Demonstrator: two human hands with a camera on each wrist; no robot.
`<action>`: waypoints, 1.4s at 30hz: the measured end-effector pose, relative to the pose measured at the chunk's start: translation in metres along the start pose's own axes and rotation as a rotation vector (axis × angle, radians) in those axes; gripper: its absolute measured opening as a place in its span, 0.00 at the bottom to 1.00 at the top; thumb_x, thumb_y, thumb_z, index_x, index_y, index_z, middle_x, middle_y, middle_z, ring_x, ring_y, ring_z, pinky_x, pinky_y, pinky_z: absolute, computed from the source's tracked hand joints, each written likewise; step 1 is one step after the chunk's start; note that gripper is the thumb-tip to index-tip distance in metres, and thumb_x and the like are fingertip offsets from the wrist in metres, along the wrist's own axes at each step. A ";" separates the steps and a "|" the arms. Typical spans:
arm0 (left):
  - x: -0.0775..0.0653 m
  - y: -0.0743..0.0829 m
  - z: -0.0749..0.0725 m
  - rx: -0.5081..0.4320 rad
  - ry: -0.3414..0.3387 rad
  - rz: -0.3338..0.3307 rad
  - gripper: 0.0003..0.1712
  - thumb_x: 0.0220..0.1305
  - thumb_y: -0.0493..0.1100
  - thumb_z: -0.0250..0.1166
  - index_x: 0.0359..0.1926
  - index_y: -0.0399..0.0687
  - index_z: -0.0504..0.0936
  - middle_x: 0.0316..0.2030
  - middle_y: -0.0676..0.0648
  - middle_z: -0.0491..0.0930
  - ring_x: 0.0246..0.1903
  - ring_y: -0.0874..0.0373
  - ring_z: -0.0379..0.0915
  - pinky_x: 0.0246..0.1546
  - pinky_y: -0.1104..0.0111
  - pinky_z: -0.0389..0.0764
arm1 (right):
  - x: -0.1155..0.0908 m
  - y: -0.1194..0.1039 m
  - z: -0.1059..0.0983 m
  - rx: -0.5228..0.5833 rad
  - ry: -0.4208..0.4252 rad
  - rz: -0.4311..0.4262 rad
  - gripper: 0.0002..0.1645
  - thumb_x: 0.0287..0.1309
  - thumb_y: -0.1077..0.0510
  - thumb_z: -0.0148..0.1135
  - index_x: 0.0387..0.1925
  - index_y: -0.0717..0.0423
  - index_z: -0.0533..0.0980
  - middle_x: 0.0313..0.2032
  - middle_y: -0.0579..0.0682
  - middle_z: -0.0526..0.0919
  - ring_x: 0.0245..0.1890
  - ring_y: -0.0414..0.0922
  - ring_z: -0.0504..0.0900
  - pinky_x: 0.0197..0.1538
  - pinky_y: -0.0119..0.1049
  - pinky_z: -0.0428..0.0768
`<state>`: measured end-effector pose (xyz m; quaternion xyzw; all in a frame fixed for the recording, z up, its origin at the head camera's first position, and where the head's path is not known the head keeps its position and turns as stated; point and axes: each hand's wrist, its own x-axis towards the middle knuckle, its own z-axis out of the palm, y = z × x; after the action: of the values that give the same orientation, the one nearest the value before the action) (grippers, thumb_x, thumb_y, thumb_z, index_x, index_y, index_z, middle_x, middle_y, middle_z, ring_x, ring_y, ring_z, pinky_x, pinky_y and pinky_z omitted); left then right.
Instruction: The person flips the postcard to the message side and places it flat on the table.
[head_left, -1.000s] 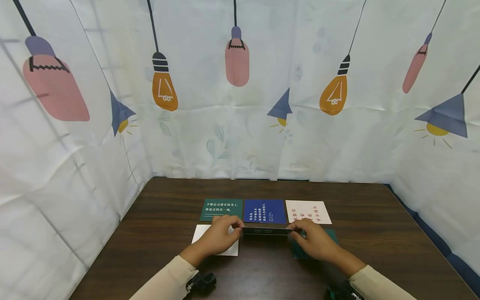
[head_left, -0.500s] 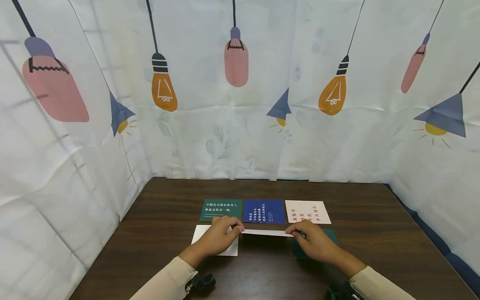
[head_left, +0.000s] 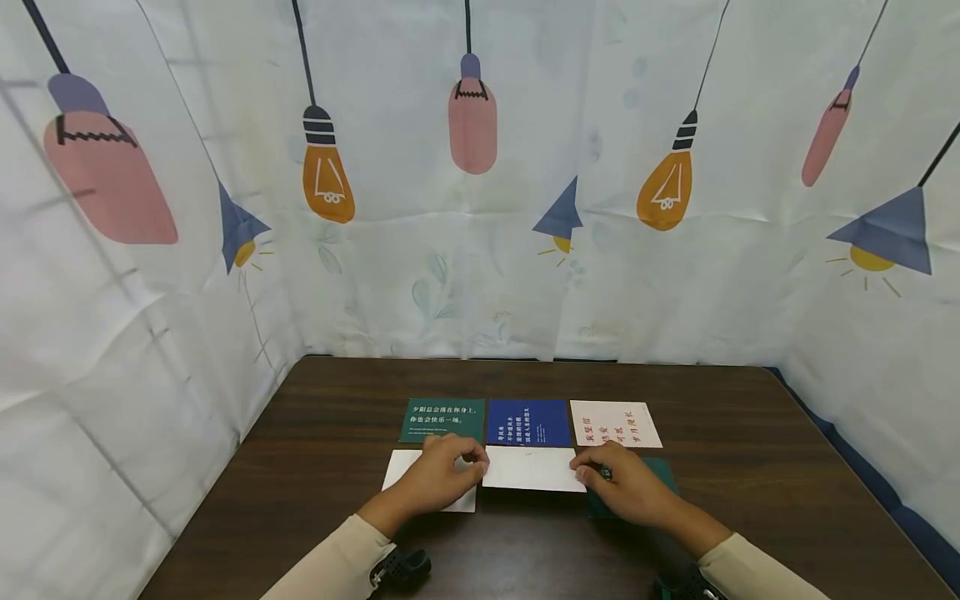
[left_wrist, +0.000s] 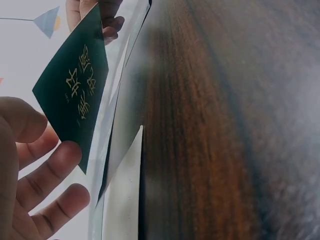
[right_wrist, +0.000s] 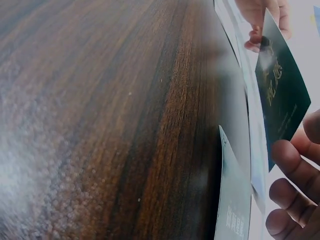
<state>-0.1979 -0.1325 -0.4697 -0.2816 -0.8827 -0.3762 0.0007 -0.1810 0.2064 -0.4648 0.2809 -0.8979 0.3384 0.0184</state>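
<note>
A postcard (head_left: 531, 468) is held level above the table between my two hands, its white face up in the head view. Its underside is dark green with gold lettering, as the left wrist view shows on the card (left_wrist: 75, 85). My left hand (head_left: 442, 475) pinches the left edge between thumb and fingers, and my right hand (head_left: 626, 483) pinches the right edge. Under my left hand lies a white card (head_left: 461, 502), partly covered. A green card (head_left: 660, 472) lies partly hidden beneath my right hand.
Behind the held card, a row on the brown table (head_left: 345, 417) has a green card (head_left: 442, 417), a blue card (head_left: 528, 423) and a pale card with red lettering (head_left: 615, 421). A curtain (head_left: 420, 275) printed with lamps hangs behind the table.
The held postcard has turned over between my fingers: its dark side faced up edge-on, then a thin white strip showed, and now the full white face. Both hands stay in place.
</note>
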 end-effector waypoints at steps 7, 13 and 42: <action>-0.001 0.001 0.001 0.027 -0.002 0.013 0.04 0.70 0.44 0.67 0.42 0.53 0.86 0.37 0.66 0.81 0.42 0.62 0.73 0.49 0.51 0.58 | 0.000 0.002 0.003 -0.045 -0.025 0.008 0.14 0.74 0.45 0.60 0.48 0.46 0.84 0.46 0.36 0.83 0.48 0.40 0.78 0.50 0.47 0.79; -0.003 0.000 0.001 0.037 -0.014 0.047 0.07 0.70 0.45 0.67 0.44 0.50 0.88 0.38 0.65 0.82 0.41 0.60 0.74 0.47 0.52 0.57 | 0.000 0.006 0.006 -0.065 -0.046 0.027 0.13 0.71 0.45 0.63 0.48 0.46 0.83 0.44 0.32 0.81 0.45 0.36 0.76 0.50 0.44 0.78; 0.001 -0.005 0.007 0.150 -0.043 0.080 0.08 0.63 0.43 0.73 0.44 0.52 0.90 0.35 0.66 0.83 0.35 0.64 0.68 0.41 0.56 0.55 | 0.003 0.005 0.013 -0.136 -0.085 0.030 0.14 0.67 0.47 0.68 0.51 0.46 0.83 0.36 0.26 0.77 0.43 0.35 0.74 0.49 0.40 0.78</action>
<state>-0.1996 -0.1306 -0.4775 -0.3239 -0.8963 -0.3025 0.0176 -0.1842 0.2000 -0.4777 0.2798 -0.9228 0.2649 -0.0056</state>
